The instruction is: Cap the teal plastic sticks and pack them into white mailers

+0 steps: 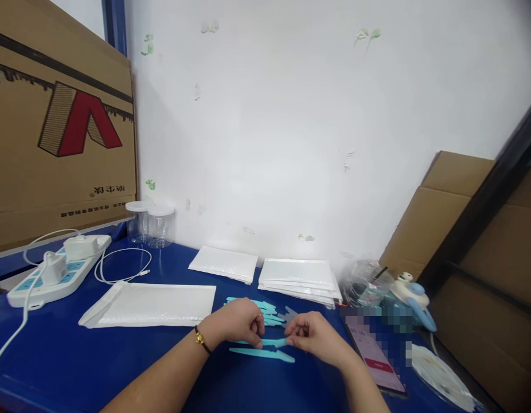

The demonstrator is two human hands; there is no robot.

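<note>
A turquoise eyebrow razor, slim with an angled head, lies between my two hands just above the blue table. My right hand pinches its right end between thumb and fingers. On the other side, my left hand has its thumb and fingers closed at the razor's handle and covers part of it. A second turquoise razor lies flat on the table, nearer to me. Behind my hands, several more turquoise razors lie in a loose pile, with greyish ones beside them, partly hidden by my right hand.
A white padded mailer lies left; others and a stack lie by the wall. A power strip with a cable and clear jars stand left. A phone, a small fan-like device and a round lid are right.
</note>
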